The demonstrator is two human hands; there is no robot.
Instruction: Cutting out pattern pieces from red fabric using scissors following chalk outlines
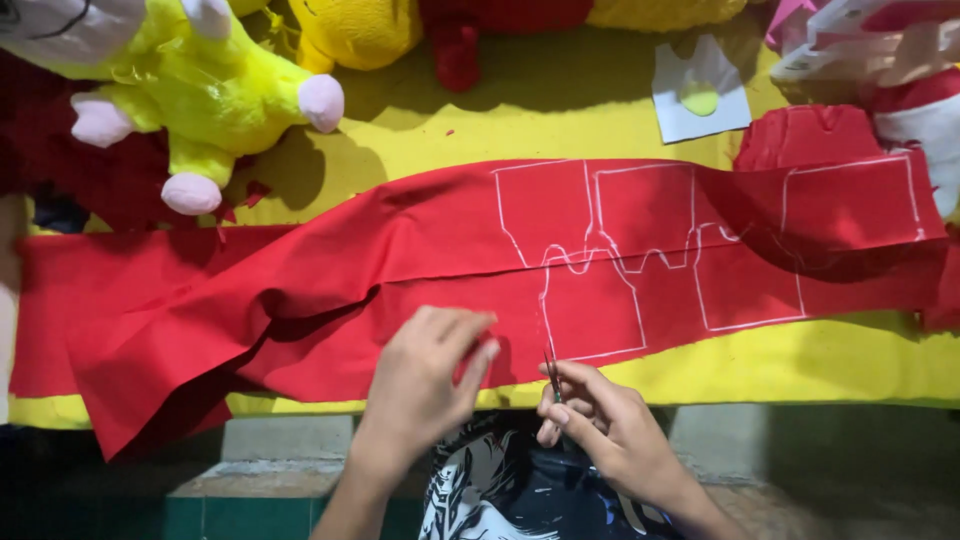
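A long strip of red cloth [420, 270] lies across a yellow sheet [520, 120], with white chalk outlines [640, 250] drawn on its right half. My left hand [430, 375] pinches the near edge of the red cloth, just left of the chalk line. My right hand [600, 420] holds small scissors [552, 378], their thin blades pointing up at the cloth's lower edge beside the chalk line. The two hands sit close together at the front edge of the work surface.
A yellow plush toy with pink feet [200, 90] lies at the back left, with more plush toys [440, 30] behind. A white paper template [700, 95] and a red cut piece [805, 135] lie at the back right. A concrete ledge [280, 450] is below.
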